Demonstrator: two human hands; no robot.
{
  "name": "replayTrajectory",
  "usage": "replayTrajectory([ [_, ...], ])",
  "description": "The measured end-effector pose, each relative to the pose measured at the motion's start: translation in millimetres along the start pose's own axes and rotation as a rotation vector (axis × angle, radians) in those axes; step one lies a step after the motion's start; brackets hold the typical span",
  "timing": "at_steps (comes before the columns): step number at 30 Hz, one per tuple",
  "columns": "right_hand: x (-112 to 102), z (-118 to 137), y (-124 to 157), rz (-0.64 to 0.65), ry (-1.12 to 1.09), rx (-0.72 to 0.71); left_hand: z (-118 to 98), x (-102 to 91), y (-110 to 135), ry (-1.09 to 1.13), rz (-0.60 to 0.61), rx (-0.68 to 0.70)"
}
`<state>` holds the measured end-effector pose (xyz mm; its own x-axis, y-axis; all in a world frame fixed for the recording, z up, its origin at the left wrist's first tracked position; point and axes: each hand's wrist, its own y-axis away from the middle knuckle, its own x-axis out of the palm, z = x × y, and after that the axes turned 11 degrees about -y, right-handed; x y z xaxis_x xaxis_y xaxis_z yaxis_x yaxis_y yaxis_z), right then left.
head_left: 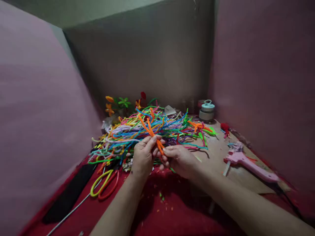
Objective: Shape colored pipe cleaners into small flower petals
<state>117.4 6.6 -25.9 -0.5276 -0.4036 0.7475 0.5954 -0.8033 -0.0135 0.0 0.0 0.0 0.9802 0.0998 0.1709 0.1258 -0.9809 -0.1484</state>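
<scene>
My left hand (144,154) and my right hand (178,159) meet over a red cloth and both pinch a bundle of orange pipe cleaners (150,129). The orange strands fan up and to the left from my fingers. Just behind them lies a big heap of coloured pipe cleaners (137,132) in blue, green, yellow, pink and purple. Both hands have their fingers closed round the orange strands.
A pink glue gun (248,164) lies at the right on a brown board (219,154). Scissors with yellow and red handles (104,183) lie at the left. Pipe-cleaner flowers (120,103) and a small round container (207,111) stand at the back. Pink walls close in on both sides.
</scene>
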Motion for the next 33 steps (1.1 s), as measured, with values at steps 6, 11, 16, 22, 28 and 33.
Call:
replayTrajectory([
  [6,-3,5,2,0.010,0.095,0.008,0,2.8,3,0.063,0.006,-0.025],
  [11,-11,6,0,0.059,0.152,0.079,-4,3.0,3,0.086,0.020,-0.034],
  [16,-15,6,-1,0.163,-0.108,0.265,-5,-2.8,-1,0.086,0.061,-0.024],
  [22,-12,6,2,0.148,-0.157,0.314,-3,-4.0,-1,0.089,0.104,-0.026],
  [28,-12,1,1,0.102,-0.132,0.198,-5,-3.5,-2,0.095,0.070,-0.061],
  [33,-16,-1,-5,0.088,-0.149,0.059,2,-7.3,-1,-0.114,0.184,-0.128],
])
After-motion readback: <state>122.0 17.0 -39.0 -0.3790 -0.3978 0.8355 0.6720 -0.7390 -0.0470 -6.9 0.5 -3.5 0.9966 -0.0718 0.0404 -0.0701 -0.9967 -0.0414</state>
